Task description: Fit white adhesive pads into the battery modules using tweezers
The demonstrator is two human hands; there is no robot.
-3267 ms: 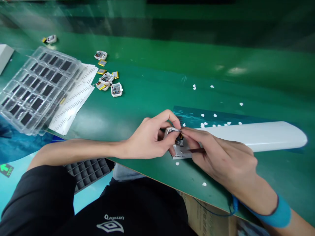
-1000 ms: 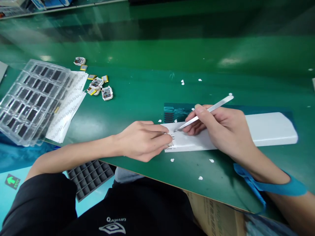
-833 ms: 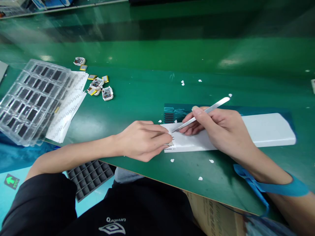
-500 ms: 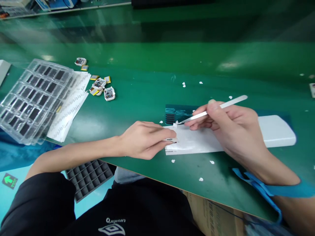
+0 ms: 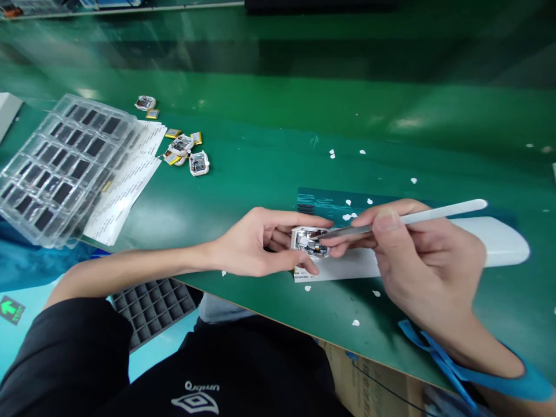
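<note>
My left hand [image 5: 264,242] grips a small white device housing [image 5: 299,238] by its edges, its open side with electronics facing up. In my right hand [image 5: 417,249] is a pair of tweezers [image 5: 443,212], pinched between thumb and fingers. The tweezers' tips reach into the housing; whether they hold anything is too small to tell. Beneath both hands lies a white adhesive sheet [image 5: 343,268] on the table. Several small white round stickers [image 5: 348,202] are scattered around it.
At the left, a clear plastic tray [image 5: 65,168] with dark pieces rests partly on printed white sheets [image 5: 125,200]. Similar open housings [image 5: 199,164] and yellow-edged batteries [image 5: 172,133] sit beside it. A white rounded object [image 5: 504,240] lies right. The table's front edge runs close to my body.
My left hand has turned the housing so its inside faces up. The tweezers have moved from the sheet's upper edge into the housing.
</note>
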